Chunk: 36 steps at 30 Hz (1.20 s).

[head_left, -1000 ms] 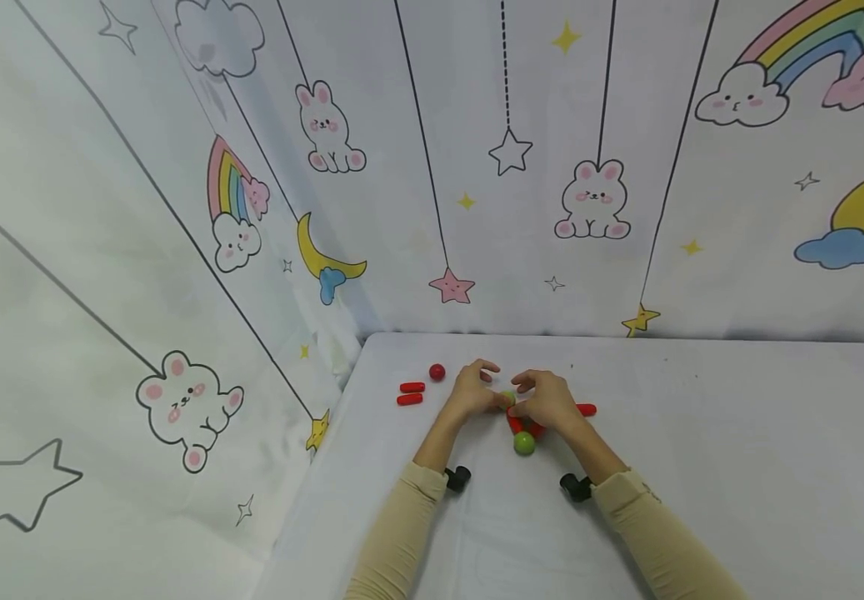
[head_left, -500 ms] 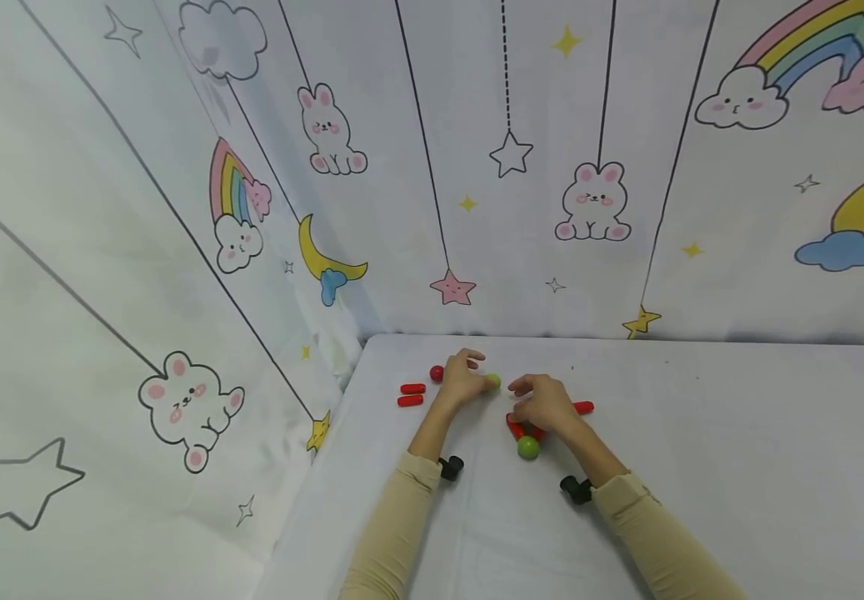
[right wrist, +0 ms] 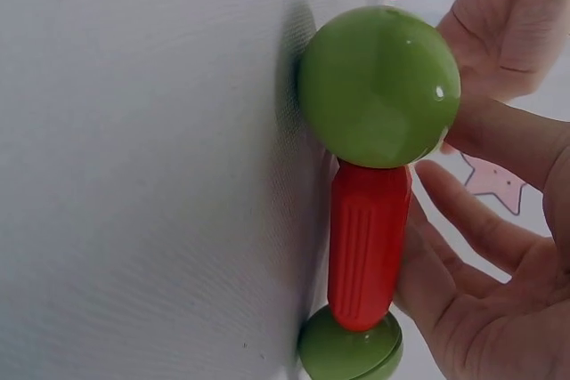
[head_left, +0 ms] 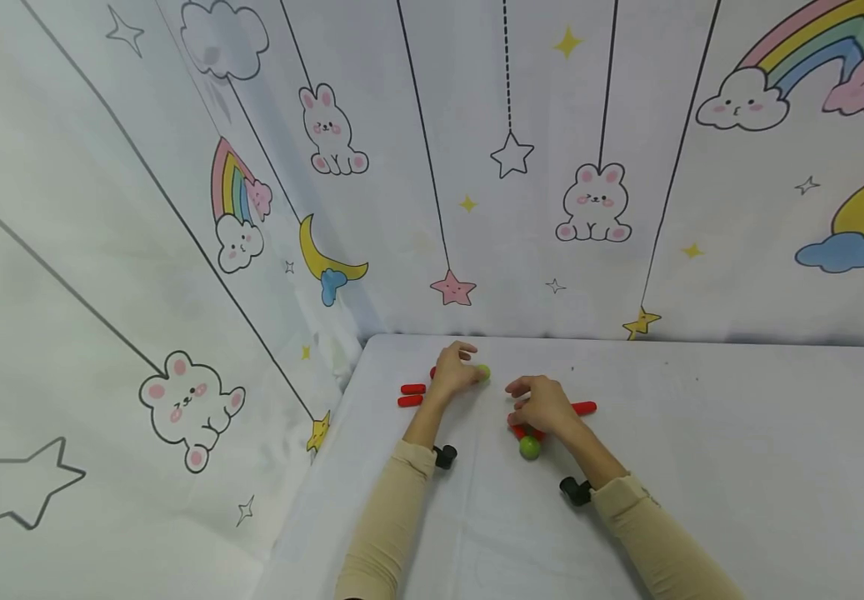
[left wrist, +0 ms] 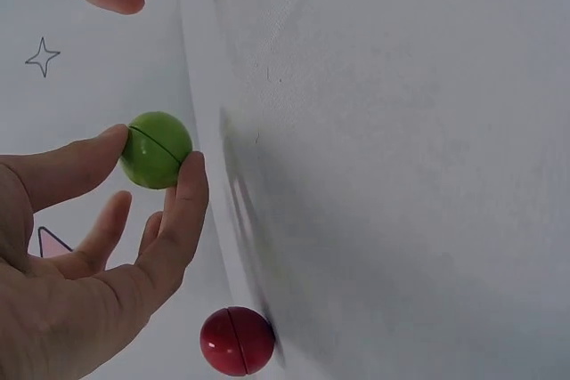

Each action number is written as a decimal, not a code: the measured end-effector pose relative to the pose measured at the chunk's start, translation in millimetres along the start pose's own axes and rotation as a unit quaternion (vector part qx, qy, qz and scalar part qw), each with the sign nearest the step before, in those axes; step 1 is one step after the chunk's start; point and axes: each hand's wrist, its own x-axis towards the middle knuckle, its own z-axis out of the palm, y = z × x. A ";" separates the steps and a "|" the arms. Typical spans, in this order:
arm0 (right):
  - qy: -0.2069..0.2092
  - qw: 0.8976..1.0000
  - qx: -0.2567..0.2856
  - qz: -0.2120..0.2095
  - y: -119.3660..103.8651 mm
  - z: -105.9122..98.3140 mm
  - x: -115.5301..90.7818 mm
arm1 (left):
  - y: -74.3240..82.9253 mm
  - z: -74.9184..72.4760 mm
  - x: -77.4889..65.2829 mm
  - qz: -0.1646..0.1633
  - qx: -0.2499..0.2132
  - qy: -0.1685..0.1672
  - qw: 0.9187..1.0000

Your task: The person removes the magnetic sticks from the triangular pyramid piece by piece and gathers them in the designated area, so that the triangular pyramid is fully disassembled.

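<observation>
My left hand (head_left: pixel 454 369) pinches a green ball (left wrist: pixel 156 150) between thumb and a fingertip, near the back left of the table. The ball has a seam round it. My right hand (head_left: pixel 547 406) bends its fingers round a joined piece of red rods and green balls. In the right wrist view one green ball (right wrist: pixel 378 86) is nearest, with a ridged red rod (right wrist: pixel 367 246) running from it to another green ball (right wrist: pixel 347 344). Fingers lie along that rod, and the thumb tip is hidden behind the nearer ball.
Two loose red rods (head_left: pixel 412 401) lie side by side at the left. Behind the left hand sits a red ball (left wrist: pixel 236 341), mostly covered in the head view. A red rod (head_left: pixel 585 408) sticks out right of the right hand. A patterned curtain (head_left: pixel 402 167) hangs behind the table.
My left hand has moved away from the joined piece, left and toward the back, carrying the green ball. My right hand has stayed at the joined piece, nearly still.
</observation>
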 end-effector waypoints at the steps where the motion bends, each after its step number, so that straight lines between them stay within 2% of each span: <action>1: 0.000 1.000 -0.003 0.000 -0.2 -0.3 -0.1 | -0.2 -0.1 1.3 0.002 -0.003 0.001 1.000; 9: 0.001 1.000 -0.006 -0.003 -0.8 -1.6 -1.9 | -3.5 1.8 10.2 0.013 0.005 0.018 1.000; 16: 0.002 1.000 -0.007 -0.001 -0.5 -0.8 -3.8 | -2.5 1.3 13.2 0.026 0.003 0.011 1.000; 23: 0.002 1.000 -0.017 -0.001 -1.6 -1.3 -4.4 | -4.9 5.3 20.2 0.021 0.023 0.012 0.999; 36: -0.005 1.000 0.026 0.008 -9.4 -11.9 -8.2 | -5.3 5.8 22.3 0.016 0.025 -0.003 1.000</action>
